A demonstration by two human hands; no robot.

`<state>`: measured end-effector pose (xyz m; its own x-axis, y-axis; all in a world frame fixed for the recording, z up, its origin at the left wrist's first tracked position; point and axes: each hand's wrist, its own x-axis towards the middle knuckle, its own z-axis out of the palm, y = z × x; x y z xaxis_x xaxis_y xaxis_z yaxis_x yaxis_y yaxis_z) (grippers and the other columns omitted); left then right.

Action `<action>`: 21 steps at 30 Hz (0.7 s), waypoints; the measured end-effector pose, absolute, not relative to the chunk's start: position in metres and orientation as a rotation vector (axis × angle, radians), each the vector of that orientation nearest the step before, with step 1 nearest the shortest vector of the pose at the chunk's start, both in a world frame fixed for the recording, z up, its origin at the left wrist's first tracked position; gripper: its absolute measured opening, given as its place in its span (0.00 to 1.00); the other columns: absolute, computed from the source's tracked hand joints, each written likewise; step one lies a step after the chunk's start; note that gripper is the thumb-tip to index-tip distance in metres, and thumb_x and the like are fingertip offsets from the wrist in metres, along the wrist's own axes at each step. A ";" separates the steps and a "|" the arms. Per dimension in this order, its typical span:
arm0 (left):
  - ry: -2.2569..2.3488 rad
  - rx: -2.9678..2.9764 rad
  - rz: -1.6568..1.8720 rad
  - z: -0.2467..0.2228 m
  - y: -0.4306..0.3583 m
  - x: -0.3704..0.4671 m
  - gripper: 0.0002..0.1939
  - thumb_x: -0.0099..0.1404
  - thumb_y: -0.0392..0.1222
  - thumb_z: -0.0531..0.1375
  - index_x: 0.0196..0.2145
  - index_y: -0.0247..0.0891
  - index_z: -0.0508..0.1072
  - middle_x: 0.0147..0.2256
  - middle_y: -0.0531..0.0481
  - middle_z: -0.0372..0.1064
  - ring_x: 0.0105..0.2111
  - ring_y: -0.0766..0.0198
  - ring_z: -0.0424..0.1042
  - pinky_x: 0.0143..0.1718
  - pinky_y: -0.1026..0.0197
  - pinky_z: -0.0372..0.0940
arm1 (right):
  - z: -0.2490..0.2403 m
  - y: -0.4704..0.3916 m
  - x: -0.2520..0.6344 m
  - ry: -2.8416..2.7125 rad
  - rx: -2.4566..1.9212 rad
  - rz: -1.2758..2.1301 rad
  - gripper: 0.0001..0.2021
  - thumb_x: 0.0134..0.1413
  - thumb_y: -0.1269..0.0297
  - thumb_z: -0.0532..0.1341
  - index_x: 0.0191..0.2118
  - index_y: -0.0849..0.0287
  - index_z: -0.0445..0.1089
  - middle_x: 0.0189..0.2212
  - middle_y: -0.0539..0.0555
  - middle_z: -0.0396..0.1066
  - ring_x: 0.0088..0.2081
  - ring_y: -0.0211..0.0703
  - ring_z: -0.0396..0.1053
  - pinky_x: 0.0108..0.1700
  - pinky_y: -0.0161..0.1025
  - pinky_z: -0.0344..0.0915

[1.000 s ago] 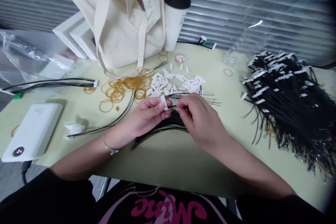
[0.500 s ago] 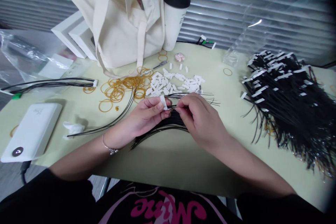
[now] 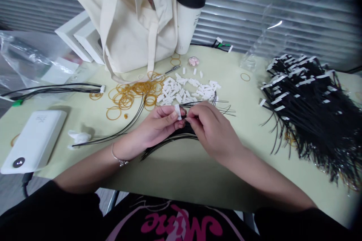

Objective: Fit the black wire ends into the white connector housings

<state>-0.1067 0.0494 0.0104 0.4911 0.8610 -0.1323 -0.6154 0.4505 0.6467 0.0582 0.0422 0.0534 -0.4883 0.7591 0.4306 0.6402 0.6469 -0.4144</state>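
Between thumb and fingers, my left hand (image 3: 158, 124) holds a white connector (image 3: 178, 112) upright. Black wires run from the connector's right side. My right hand (image 3: 212, 128) pinches black wires close to it, its fingertips almost at my left fingers. Beneath both hands a bundle of black wires (image 3: 169, 141) lies on the table. Just behind them is a pile of small white connectors (image 3: 174, 91). Where the wire ends meet the connector is too small to make out.
Yellow rubber bands (image 3: 127, 96), a white power bank (image 3: 34, 141) and crumpled white tissue (image 3: 80, 136) lie to the left. A cloth bag (image 3: 135, 37) and a lidded cup (image 3: 188, 22) stand behind. A large heap of black cables (image 3: 316, 109) lies at the right.
My right hand has moved slightly left, nearer the white connector. The connector in my left hand has shifted a little to the right and down.
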 end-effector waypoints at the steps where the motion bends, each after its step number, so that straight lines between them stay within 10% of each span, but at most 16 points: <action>1: 0.487 0.569 0.961 0.009 0.049 -0.106 0.09 0.52 0.40 0.68 0.30 0.33 0.77 0.28 0.50 0.70 0.29 0.71 0.68 0.34 0.68 0.64 | 0.052 0.042 0.057 -2.272 -1.089 0.274 0.06 0.58 0.72 0.51 0.30 0.61 0.61 0.29 0.52 0.65 0.33 0.33 0.61 0.36 0.31 0.62; 6: 0.508 0.592 0.970 0.009 0.046 -0.104 0.08 0.53 0.41 0.68 0.31 0.34 0.78 0.29 0.51 0.70 0.28 0.72 0.68 0.35 0.68 0.64 | 0.056 0.044 0.061 -2.269 -1.074 0.163 0.05 0.57 0.66 0.54 0.35 0.62 0.62 0.38 0.58 0.66 0.42 0.40 0.63 0.44 0.40 0.64; 9: 0.481 0.673 0.929 0.022 0.040 -0.105 0.07 0.54 0.39 0.67 0.30 0.32 0.78 0.28 0.50 0.68 0.28 0.71 0.66 0.33 0.68 0.63 | 0.064 0.048 0.076 -2.396 -1.044 0.119 0.24 0.53 0.59 0.59 0.52 0.66 0.57 0.52 0.67 0.60 0.55 0.50 0.58 0.54 0.50 0.61; 15: 0.425 0.758 0.814 0.054 0.038 -0.116 0.08 0.58 0.40 0.63 0.36 0.36 0.77 0.30 0.49 0.65 0.32 0.66 0.66 0.34 0.64 0.63 | 0.095 0.029 0.141 -2.608 -1.133 0.203 0.08 0.59 0.66 0.52 0.42 0.58 0.65 0.34 0.52 0.71 0.34 0.34 0.69 0.35 0.33 0.67; 21: 0.627 1.163 0.819 0.068 0.019 -0.131 0.16 0.58 0.39 0.63 0.46 0.41 0.74 0.45 0.42 0.68 0.43 0.57 0.67 0.43 0.59 0.64 | 0.119 0.014 0.267 -2.374 -1.504 -0.281 0.12 0.55 0.53 0.55 0.41 0.47 0.72 0.33 0.56 0.73 0.30 0.35 0.69 0.30 0.42 0.61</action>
<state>-0.1309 0.0193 0.0681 0.5667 0.8238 -0.0155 -0.2302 0.1764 0.9570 0.2671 0.0136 0.1185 -0.3975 0.8416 0.3655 0.9038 0.4280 -0.0027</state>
